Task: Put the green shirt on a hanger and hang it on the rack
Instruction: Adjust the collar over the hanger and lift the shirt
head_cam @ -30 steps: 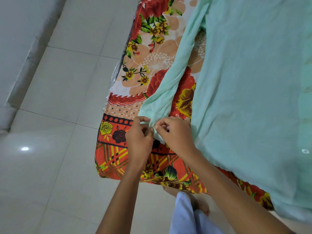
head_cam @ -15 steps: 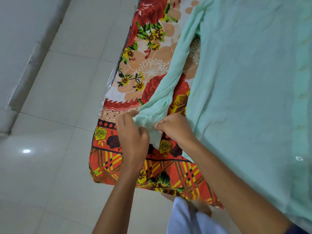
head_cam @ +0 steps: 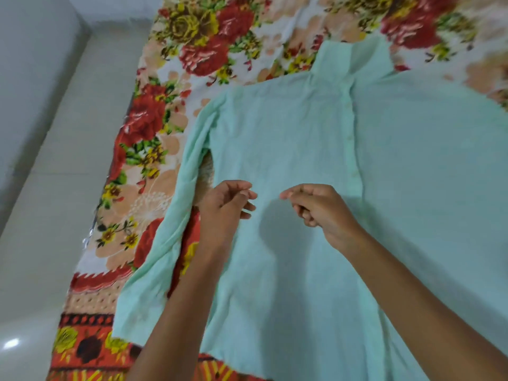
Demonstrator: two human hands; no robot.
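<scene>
The pale green shirt lies flat, front up, on a floral bedspread, collar at the far end and button placket running down the middle. Its left sleeve stretches along the left side toward me. My left hand hovers over the shirt near the armpit, fingers loosely curled and holding nothing. Just to its right, above the chest, my right hand is also loosely curled and holds nothing. No hanger or rack is in view.
The bed's left edge runs diagonally beside a light tiled floor. A grey wall rises at the far left.
Both hands have let go of the sleeve cuff and moved up over the shirt's chest. The view has lifted, so the collar and whole front show.
</scene>
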